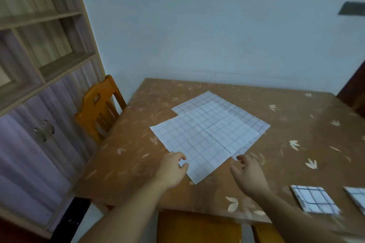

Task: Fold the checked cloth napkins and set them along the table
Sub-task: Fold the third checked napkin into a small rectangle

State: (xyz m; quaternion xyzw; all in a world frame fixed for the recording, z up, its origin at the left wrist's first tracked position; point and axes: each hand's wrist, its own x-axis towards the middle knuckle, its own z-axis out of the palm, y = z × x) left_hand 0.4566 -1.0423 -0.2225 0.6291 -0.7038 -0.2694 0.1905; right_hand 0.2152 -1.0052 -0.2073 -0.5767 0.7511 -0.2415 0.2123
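Observation:
Two unfolded checked napkins lie flat in the middle of the brown table (296, 144). The pale top napkin (203, 140) partly covers the one beneath (237, 110). My left hand (173, 169) rests at the near left edge of the top napkin, fingers curled and touching the cloth. My right hand (248, 175) hovers just off the near right edge, fingers apart, holding nothing. Two folded checked napkins sit at the table's near right edge, one (314, 199) fully in view and one (357, 197) cut off by the frame.
An orange wooden chair (98, 108) stands at the table's left side. Another chair seat (197, 227) is tucked under the near edge. A wooden shelf cabinet (39, 65) fills the left wall. A plain wall runs behind the table.

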